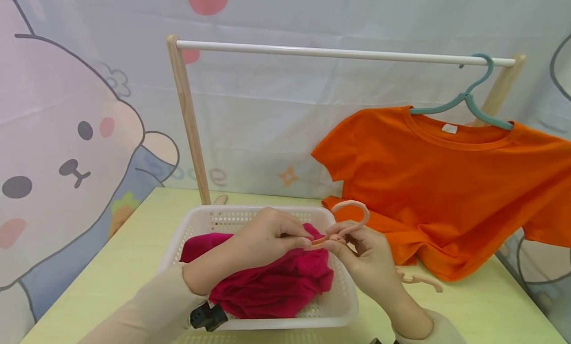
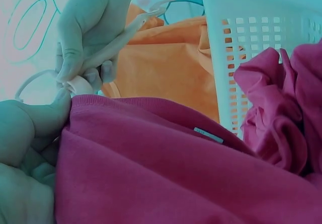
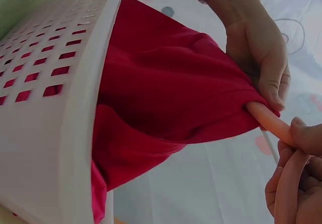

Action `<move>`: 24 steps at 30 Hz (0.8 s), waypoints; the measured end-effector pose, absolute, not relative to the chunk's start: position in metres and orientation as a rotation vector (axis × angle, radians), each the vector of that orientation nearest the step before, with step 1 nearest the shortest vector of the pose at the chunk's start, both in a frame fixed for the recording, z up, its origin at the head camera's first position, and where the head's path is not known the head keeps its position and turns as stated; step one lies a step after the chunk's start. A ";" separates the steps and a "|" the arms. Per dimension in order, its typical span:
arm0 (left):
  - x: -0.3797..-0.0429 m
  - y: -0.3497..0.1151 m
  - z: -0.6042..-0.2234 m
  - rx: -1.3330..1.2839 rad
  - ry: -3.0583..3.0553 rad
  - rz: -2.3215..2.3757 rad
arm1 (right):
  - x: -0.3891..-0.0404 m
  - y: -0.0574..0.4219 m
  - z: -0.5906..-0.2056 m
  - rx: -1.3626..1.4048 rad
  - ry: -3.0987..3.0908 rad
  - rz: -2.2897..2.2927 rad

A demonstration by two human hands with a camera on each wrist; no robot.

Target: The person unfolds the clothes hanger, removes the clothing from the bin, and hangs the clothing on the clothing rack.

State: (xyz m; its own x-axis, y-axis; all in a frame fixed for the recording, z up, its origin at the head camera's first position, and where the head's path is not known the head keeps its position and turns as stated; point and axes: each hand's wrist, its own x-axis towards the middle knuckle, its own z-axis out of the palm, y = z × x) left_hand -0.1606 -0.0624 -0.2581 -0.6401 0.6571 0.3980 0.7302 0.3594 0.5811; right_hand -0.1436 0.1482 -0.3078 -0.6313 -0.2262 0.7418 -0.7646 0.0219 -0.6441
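Note:
A crimson shirt (image 1: 276,284) lies bunched in the white basket, its ribbed neckline (image 2: 146,103) drawn up toward both hands. Over the basket, my left hand (image 1: 267,237) pinches the edge of that neckline between thumb and fingers. A peach-coloured hanger (image 1: 359,217) is gripped by my right hand (image 1: 370,257) near the base of its hook, which curves upward. In the right wrist view, one hanger arm (image 3: 274,126) passes into the neck opening, its tip hidden by the cloth. The other arm (image 2: 118,43) sticks out beyond my right hand in the left wrist view.
The white basket (image 1: 327,324) stands on a pale yellow table (image 1: 111,279). Behind it is a rack with a white rail (image 1: 285,50). An orange T-shirt (image 1: 446,185) hangs there on a teal hanger (image 1: 488,118). Another peach hanger (image 1: 421,279) lies to the right.

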 end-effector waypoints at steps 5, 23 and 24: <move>-0.161 -0.059 -0.260 -1.291 -2.499 -1.181 | -0.145 0.146 -0.309 1.049 -1.848 1.656; -0.154 -0.072 -0.247 -1.212 -2.801 -0.829 | -0.145 0.148 -0.313 1.021 -1.843 1.604; -0.153 -0.074 -0.246 -1.193 -2.810 -0.793 | -0.145 0.149 -0.313 1.019 -1.843 1.607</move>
